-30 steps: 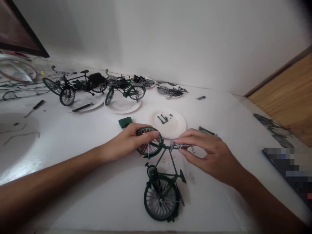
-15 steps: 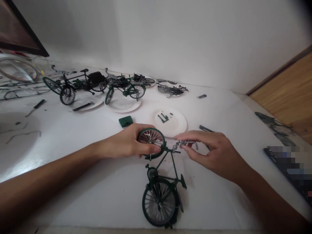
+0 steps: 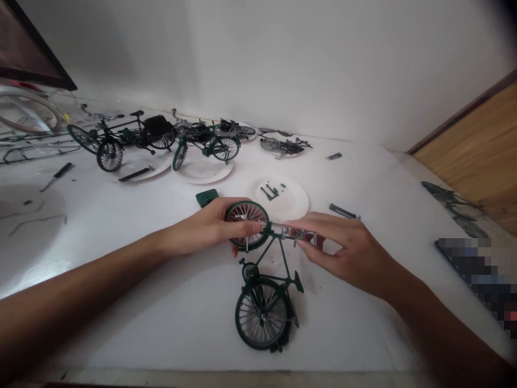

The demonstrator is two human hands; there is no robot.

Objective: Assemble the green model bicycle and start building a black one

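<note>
A green model bicycle [image 3: 280,253] is tilted on its side, its rear wheel [image 3: 263,314] toward me. My left hand [image 3: 226,223] grips it by the front wheel, thumb across the spokes. Between the thumb and fingers of my right hand [image 3: 339,242] is a silver handlebar [image 3: 309,236], whose stem meets the head of the frame; whether it is fully seated I cannot tell. Just beyond my left hand lies a flat green part [image 3: 207,197].
A paper plate [image 3: 297,199] holds small green pieces. A dark slim tool [image 3: 343,210] lies right of it. Farther back stand a black model bicycle [image 3: 129,134] and another green one [image 3: 208,145]. A screwdriver [image 3: 56,177] lies at left, a blurred dark object [image 3: 448,253] at right.
The handlebar has turned and come closer in line with the frame's head under my right fingers. The bicycle and both hands sit slightly higher in view.
</note>
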